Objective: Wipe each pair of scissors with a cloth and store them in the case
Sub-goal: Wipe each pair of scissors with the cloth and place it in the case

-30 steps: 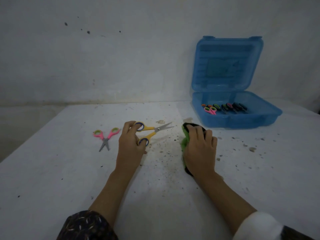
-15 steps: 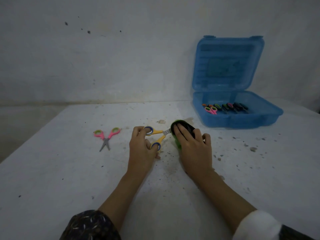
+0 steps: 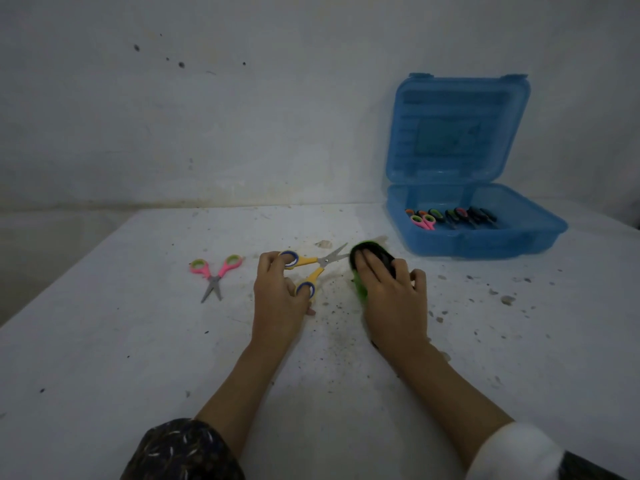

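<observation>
A: Where were the yellow scissors (image 3: 320, 263)?

B: At table (image 3: 104, 341) centre, low over the gritty patch. Left hand (image 3: 277, 299) gripped them, digits hooked through both blue-lined loops. Blades were spread, tips aimed right at the cloth (image 3: 360, 289).

A: Why spread?

B: Likely so each blade could be wiped singly. Holding by the loops kept the steel bare and the fingers off the edges.

A: Right hand (image 3: 391, 296)?

B: Clenched over the bunched cloth, fingers curled across its top, thumb hidden. Cloth sat at the blade tips. Lower tip seemed to meet it, upper one stood clear; contact not certain.

A: Case (image 3: 485, 244)?

B: Open at far right, lid upright, several pairs (image 3: 450, 216) already in the tray. Near enough for a short carry. Pink scissors (image 3: 216, 273) lay alone at left, apparently still waiting.

A: Change from before?

B: A second back the cloth lay apart from the blades. Half a second back it covered them almost to the pivot. Here it had drawn back to the tips, most of the steel showing again. Read as one wiping stroke outward. Pink pair and case unmoved.
</observation>
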